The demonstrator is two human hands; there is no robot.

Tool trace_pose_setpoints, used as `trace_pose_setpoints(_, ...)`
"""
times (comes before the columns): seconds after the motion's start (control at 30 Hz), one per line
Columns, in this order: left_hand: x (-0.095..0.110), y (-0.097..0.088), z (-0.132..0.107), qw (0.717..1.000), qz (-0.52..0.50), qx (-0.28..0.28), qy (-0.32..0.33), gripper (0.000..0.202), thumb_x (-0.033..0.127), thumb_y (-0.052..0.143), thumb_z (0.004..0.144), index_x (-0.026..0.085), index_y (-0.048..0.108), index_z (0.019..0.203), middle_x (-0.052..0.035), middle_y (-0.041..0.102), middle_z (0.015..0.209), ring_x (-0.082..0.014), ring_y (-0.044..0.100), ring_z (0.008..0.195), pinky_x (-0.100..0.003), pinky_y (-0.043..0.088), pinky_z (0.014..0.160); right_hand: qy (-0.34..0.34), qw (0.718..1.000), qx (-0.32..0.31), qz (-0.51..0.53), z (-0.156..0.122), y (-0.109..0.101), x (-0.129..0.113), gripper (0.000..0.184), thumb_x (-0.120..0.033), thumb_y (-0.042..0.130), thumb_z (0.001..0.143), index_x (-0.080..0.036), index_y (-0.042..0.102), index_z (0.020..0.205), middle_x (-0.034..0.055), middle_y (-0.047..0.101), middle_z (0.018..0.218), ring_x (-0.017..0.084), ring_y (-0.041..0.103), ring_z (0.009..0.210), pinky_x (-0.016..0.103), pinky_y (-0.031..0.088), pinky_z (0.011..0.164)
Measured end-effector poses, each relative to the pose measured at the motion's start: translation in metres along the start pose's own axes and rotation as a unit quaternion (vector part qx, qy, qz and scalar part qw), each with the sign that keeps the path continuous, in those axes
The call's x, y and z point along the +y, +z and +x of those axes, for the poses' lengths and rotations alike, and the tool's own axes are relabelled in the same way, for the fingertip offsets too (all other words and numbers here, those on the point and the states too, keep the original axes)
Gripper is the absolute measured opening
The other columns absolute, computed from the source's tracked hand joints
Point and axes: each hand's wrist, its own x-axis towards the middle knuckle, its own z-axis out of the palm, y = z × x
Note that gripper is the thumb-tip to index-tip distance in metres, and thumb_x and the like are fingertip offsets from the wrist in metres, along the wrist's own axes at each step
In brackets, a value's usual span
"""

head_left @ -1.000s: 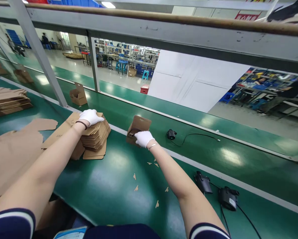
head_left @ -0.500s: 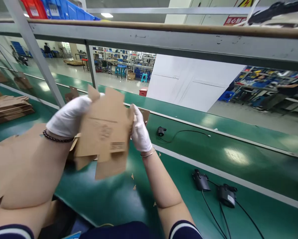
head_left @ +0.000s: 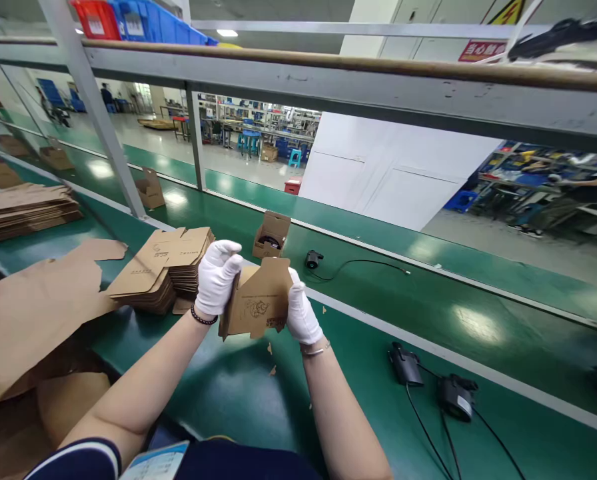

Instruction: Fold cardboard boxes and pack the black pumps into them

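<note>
Both my gloved hands hold one small brown cardboard box blank up over the green bench, partly folded into shape. My left hand grips its left side with fingers curled over the top edge. My right hand clasps its right side. Just behind and to the left lies a stack of flat box blanks. On the belt beyond stands an opened small box with a dark part inside, and a small black device with a cable lies beside it.
Two black devices with cables lie on the bench at my right. Large cardboard sheets spread at the left, with another stack of flat cardboard further back. An open box stands on the far belt. Metal frame posts rise behind.
My right hand left the small box on the belt. My left hand lifted a blank off the stack, and both hands brought it together and folded it smaller and lower in front of me.
</note>
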Motion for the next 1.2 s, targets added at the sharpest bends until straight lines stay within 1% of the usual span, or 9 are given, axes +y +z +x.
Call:
trace_pose_setpoints(0.23, 0.000, 0.003, -0.009, 0.983, 0.129, -0.131, -0.021, 0.040, 0.056, 0.059, 0.082, 0.018, 0.068, 0.091, -0.0102, 0.060, 0.128, -0.0280, 0.053, 0.121, -0.041, 0.039, 0.106, -0.073, 0.976, 0.137, -0.156, -0.001, 0.002, -0.013, 0.045, -0.060, 0.048, 0.088, -0.019, 0.065, 0.090, 0.0119, 0.064, 0.120, 0.027, 0.060, 0.111, 0.045, 0.045, 0.100)
trace_pose_setpoints(0.43, 0.001, -0.001, -0.020, 0.958, 0.254, -0.122, 0.053, 0.021, 0.029, 0.050, 0.082, 0.016, 0.065, 0.090, -0.0145, 0.055, 0.136, -0.0275, 0.052, 0.124, -0.043, 0.038, 0.108, -0.131, 0.954, 0.165, -0.213, -0.005, 0.002, -0.009, 0.032, -0.042, 0.050, 0.088, -0.017, 0.067, 0.099, 0.0133, 0.062, 0.127, 0.029, 0.058, 0.115, 0.051, 0.040, 0.103)
trace_pose_setpoints(0.6, 0.013, -0.005, -0.024, 0.935, 0.297, -0.180, 0.078, 0.036, 0.031, 0.039, 0.088, 0.017, 0.064, 0.065, -0.0142, 0.066, 0.119, -0.0243, 0.060, 0.112, -0.039, 0.041, 0.106, -0.166, 0.949, 0.119, -0.239, -0.009, -0.004, -0.015, 0.033, -0.038, 0.052, 0.087, -0.019, 0.066, 0.064, 0.0106, 0.069, 0.104, 0.026, 0.066, 0.095, 0.046, 0.049, 0.090)
trace_pose_setpoints(0.7, 0.022, -0.007, -0.027, 0.923, 0.303, -0.232, 0.041, 0.031, 0.044, 0.062, 0.079, 0.015, 0.070, 0.087, -0.0161, 0.053, 0.137, -0.0291, 0.053, 0.123, -0.043, 0.037, 0.109, -0.183, 0.945, 0.116, -0.244, -0.011, -0.009, -0.021, 0.032, -0.039, 0.053, 0.087, -0.020, 0.063, 0.064, 0.0102, 0.068, 0.109, 0.026, 0.065, 0.099, 0.046, 0.049, 0.092)
trace_pose_setpoints(0.8, 0.024, -0.012, -0.027, 0.907, 0.308, -0.287, -0.017, 0.068, 0.044, 0.084, 0.055, 0.019, 0.067, 0.115, -0.0142, 0.040, 0.148, -0.0338, 0.044, 0.131, -0.045, 0.034, 0.112, -0.183, 0.955, 0.138, -0.189, -0.007, -0.015, -0.017, 0.030, -0.046, 0.050, 0.089, -0.020, 0.065, 0.085, 0.0115, 0.061, 0.126, 0.026, 0.062, 0.110, 0.048, 0.046, 0.098)
trace_pose_setpoints(0.93, 0.016, -0.020, -0.023, 0.973, 0.189, -0.098, -0.084, 0.051, 0.047, 0.077, 0.066, 0.019, 0.071, 0.108, -0.0099, 0.053, 0.138, -0.0320, 0.047, 0.130, -0.040, 0.034, 0.112, -0.060, 0.961, 0.246, -0.116, -0.002, -0.027, -0.001, 0.043, -0.049, 0.047, 0.089, -0.022, 0.054, 0.122, 0.0118, 0.054, 0.137, 0.024, 0.051, 0.127, 0.046, 0.043, 0.103)
trace_pose_setpoints(1.0, 0.009, -0.024, -0.022, 0.989, 0.073, -0.015, -0.127, 0.053, 0.049, 0.069, 0.073, 0.018, 0.067, 0.116, -0.0096, 0.061, 0.129, -0.0319, 0.049, 0.128, -0.042, 0.039, 0.109, 0.052, 0.976, 0.199, -0.074, -0.002, -0.034, 0.008, 0.052, -0.046, 0.055, 0.083, -0.021, 0.048, 0.129, 0.0121, 0.056, 0.134, 0.024, 0.054, 0.123, 0.042, 0.049, 0.096)
trace_pose_setpoints(1.1, 0.000, -0.028, -0.023, 0.987, 0.033, -0.001, -0.155, 0.058, 0.054, 0.058, 0.081, 0.018, 0.061, 0.126, -0.0106, 0.066, 0.122, -0.0314, 0.056, 0.121, -0.044, 0.046, 0.102, 0.106, 0.987, 0.098, -0.075, -0.005, -0.042, 0.016, 0.049, -0.035, 0.057, 0.075, -0.018, 0.052, 0.121, 0.0105, 0.066, 0.119, 0.023, 0.063, 0.105, 0.037, 0.053, 0.086)
trace_pose_setpoints(1.2, -0.006, -0.030, -0.028, 0.977, 0.182, -0.028, -0.108, 0.068, 0.058, 0.058, 0.080, 0.018, 0.052, 0.135, -0.0114, 0.060, 0.131, -0.0308, 0.052, 0.126, -0.044, 0.043, 0.106, 0.076, 0.954, 0.153, -0.248, -0.010, -0.047, 0.014, 0.033, -0.027, 0.052, 0.070, -0.018, 0.058, 0.101, 0.0057, 0.069, 0.093, 0.020, 0.063, 0.082, 0.034, 0.052, 0.079)
